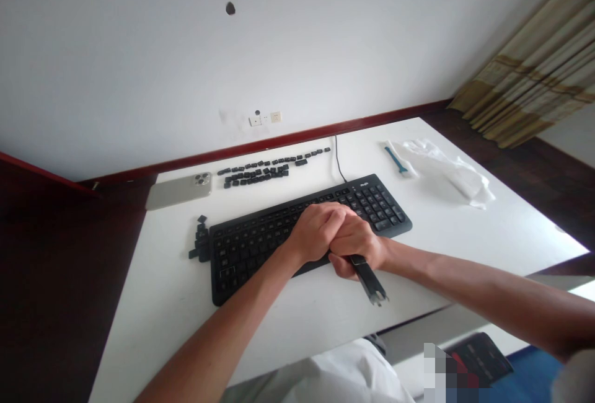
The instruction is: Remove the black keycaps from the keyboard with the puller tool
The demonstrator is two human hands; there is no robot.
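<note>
A black keyboard [260,248] lies at a slant across the white table, with many keycaps still on it. My right hand [356,239] is closed around a black keycap puller [369,282], whose metal prongs point back toward me. Pressed against it is my left hand [318,229], fingers curled in over the middle of the keyboard; what they hold, if anything, is hidden. Loose keycaps [256,177] lie in rows behind the keyboard. A small heap of more keycaps [201,242] sits at its left end.
A phone [181,192] lies face down at the table's left edge. To the right are a blue brush [395,161] and a crumpled white cloth [455,173]. The keyboard cable [339,158] runs off the back edge. A dark box [481,356] is below the table's front edge.
</note>
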